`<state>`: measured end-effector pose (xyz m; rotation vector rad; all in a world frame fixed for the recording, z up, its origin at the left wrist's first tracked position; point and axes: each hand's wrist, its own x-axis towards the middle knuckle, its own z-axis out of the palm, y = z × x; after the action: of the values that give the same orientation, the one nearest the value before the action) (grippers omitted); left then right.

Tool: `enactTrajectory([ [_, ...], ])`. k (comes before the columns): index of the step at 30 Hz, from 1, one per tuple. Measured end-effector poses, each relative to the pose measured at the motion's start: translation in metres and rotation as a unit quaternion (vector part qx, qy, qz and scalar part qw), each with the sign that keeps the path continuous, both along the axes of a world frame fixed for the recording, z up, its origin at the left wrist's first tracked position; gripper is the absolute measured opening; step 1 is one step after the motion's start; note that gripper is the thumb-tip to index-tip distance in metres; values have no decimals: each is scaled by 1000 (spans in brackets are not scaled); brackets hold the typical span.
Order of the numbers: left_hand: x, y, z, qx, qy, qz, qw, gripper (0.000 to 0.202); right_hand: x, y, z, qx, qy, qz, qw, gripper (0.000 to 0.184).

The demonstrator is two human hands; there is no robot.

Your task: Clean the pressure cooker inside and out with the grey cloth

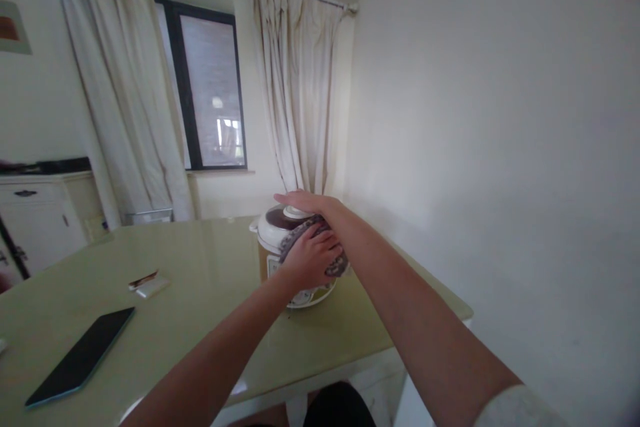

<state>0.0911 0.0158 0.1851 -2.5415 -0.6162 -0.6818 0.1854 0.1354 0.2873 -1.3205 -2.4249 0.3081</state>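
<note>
A white and yellow rice cooker (273,240) with a dark lid top stands on the pale green table (200,293), near the wall. My right hand (303,201) lies flat on top of its lid, fingers stretched out. My left hand (311,257) presses a grey patterned cloth (336,265) against the cooker's front side, fingers closed on the cloth. Most of the cooker's right side is hidden by both hands.
A dark tablet (83,355) lies flat at the table's near left. A small white packet (149,284) lies behind it. A white cabinet (35,220) stands at the left. A curtained window (210,87) is behind the table, a bare wall at right.
</note>
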Motion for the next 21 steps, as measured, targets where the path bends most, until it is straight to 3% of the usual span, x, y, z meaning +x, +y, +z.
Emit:
enactTrajectory([
  [3, 36, 10, 11, -19, -54, 103, 993, 52, 0, -8, 3, -6, -15, -6, 1000, 86],
  [5, 54, 13, 9, -11, -112, 179, 977, 53, 0, -13, 4, -18, -25, -14, 999, 93],
  [6, 60, 13, 3, 7, -116, 190, 975, 53, 0, -15, 4, -23, -28, -20, 999, 96],
  [10, 53, 9, -40, 104, 23, 96, 990, 51, 0, -19, 5, -35, -29, -19, 999, 106],
  [14, 15, -1, -92, 159, 135, 6, 978, 37, 2, -21, 6, -34, -19, -8, 999, 106],
  [16, -7, -5, -110, 178, 169, -57, 968, 35, 2, -22, 6, -32, -18, -13, 999, 104],
  [18, -28, -8, -115, 184, 186, -114, 958, 35, 2, -22, 5, -27, -18, -22, 999, 103],
  [21, -54, -8, -101, 185, 182, -157, 953, 36, 1, -20, 2, -16, -17, -30, 999, 101],
])
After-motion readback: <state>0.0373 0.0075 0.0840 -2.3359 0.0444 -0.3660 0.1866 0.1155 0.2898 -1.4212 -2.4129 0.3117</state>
